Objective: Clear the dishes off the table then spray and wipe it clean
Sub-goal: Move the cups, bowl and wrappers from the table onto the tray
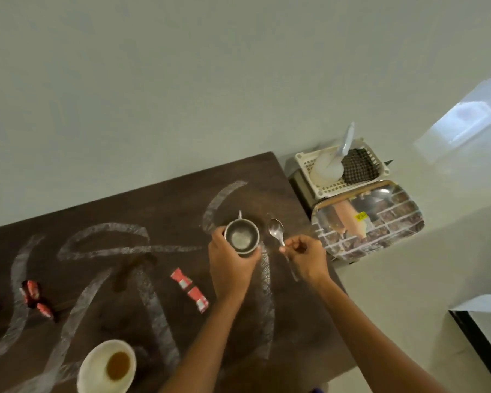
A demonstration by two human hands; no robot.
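Steel: one cup [241, 237] in left hand [229, 269], one spoon [276, 229] in right hand [306, 257].

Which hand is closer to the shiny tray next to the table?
Right. The right hand, pinching the spoon, is just beside the tray; the left hand grips the steel cup farther away.

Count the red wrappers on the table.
4 red wrappers: upper middle wrapper and lower middle wrapper, close together; far-left upper wrapper and far-left lower wrapper. The far-left ones are blurred; another may hide there.
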